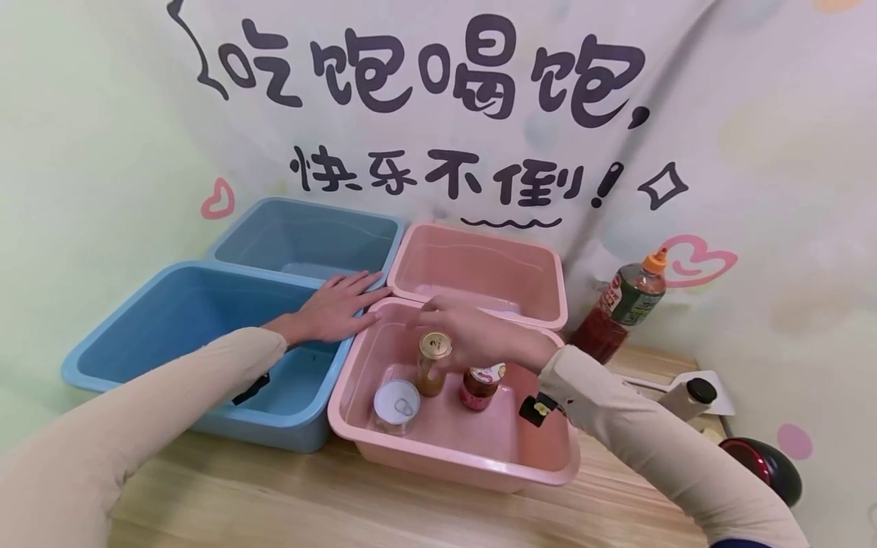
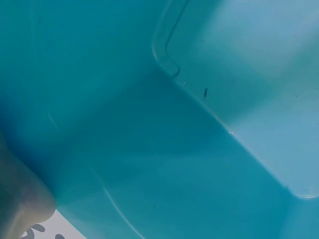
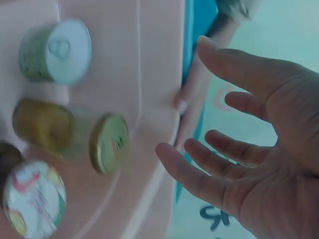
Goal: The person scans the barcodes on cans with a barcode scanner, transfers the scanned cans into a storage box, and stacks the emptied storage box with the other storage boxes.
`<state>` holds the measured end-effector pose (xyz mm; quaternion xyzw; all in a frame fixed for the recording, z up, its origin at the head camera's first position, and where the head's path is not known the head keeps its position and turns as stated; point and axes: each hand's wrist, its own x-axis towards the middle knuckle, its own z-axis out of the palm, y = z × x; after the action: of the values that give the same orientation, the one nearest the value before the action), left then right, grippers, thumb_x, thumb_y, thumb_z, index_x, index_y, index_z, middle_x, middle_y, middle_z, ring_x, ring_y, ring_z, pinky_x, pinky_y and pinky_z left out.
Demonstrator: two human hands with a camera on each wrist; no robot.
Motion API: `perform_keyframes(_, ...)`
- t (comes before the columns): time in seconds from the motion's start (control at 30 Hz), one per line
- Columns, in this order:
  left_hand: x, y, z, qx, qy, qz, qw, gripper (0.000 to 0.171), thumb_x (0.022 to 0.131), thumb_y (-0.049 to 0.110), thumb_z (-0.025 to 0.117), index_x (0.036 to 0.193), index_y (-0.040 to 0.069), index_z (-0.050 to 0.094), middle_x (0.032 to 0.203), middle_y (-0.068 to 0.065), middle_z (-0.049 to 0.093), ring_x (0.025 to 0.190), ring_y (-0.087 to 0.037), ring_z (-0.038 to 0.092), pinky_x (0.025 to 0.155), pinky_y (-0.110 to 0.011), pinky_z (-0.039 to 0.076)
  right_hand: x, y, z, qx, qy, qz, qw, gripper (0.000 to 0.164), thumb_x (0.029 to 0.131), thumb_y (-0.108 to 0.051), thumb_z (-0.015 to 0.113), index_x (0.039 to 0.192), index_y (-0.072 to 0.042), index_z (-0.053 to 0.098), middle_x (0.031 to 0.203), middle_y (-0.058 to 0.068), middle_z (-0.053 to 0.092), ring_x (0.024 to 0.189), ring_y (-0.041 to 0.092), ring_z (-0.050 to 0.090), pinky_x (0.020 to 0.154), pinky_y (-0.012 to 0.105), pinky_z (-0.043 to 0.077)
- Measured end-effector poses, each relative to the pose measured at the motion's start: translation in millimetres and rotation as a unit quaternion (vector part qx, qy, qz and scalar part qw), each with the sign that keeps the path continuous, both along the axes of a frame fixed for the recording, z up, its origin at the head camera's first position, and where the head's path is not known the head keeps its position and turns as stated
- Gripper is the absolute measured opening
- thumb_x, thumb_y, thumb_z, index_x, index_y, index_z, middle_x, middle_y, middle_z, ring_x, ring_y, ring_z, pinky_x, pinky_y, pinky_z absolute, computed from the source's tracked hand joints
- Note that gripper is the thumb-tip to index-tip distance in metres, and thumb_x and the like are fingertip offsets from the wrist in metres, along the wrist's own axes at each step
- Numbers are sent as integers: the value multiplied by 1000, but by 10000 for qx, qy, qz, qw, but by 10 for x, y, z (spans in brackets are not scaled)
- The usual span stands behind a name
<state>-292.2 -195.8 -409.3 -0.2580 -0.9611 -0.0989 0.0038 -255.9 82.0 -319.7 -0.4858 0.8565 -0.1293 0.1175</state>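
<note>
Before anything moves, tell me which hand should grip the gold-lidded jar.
Likely the right hand: open over the front pink bin, close to the jar. The left hand lies over the edge of the front blue bin, farther away.

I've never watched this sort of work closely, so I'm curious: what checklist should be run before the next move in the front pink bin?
1. Right hand free: ok, fingers spread, holding nothing.
2. Gold-lidded jar gripped: not ok, the wrist view shows a gap between it and the hand.
3. Gold-lidded jar upright: ok, standing in the front pink bin.
4. Gap between that jar and the pull-ring can: ok, they stand apart.
5. Left hand out of the way: ok, it is at the edge of the front blue bin.
6. Lids screwed tight: cannot tell.
</note>
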Motion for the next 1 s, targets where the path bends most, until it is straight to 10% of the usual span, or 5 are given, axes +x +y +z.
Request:
perform_keyframes(0.27,9,-8,6,-13,-76,31,10000,61,102,46,46,157,22,34,166,-11,25,154,-38,20,120,-64,18,187,-186,-290,418,-18,555,9976,57,75,-34,89,125,-14,67,109,2,60,95,15,54,79,22,48)
perform_keyframes(1.0,-9,8,-4,26,-56,25,10000,61,102,45,46,157,22,33,166,-11,24,154,-38,21,120,-64,17,147,-560,-1043,1239,198,787,9890,59,78,-27,87,131,-23,64,115,3,60,99,13,53,84,24,45)
